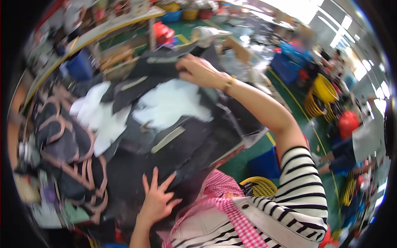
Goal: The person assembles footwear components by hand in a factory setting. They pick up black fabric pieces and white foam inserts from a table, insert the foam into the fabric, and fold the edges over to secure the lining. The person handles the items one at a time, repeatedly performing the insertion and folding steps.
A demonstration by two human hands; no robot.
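My left hand (157, 202) lies palm down with spread fingers on a black sheet (136, 177) at the table's near side. At the far side, my right hand (200, 70) has its fingers bent and drawn together at the edge of a black piece of material (153, 66) with a pale strip on it. The fingertips are blurred. Between the hands lie a white irregular piece (173, 103) and a dark piece with a pale strip (168, 139). Another white piece (97, 118) lies further left.
Dark material with pinkish-brown strips (89, 173) is heaped at the left. A long bench (111, 29) runs behind. Blue bins (264, 163) and a yellow basket (258, 187) stand at my right. Other people (351, 144) are on the right, beyond a yellow floor line.
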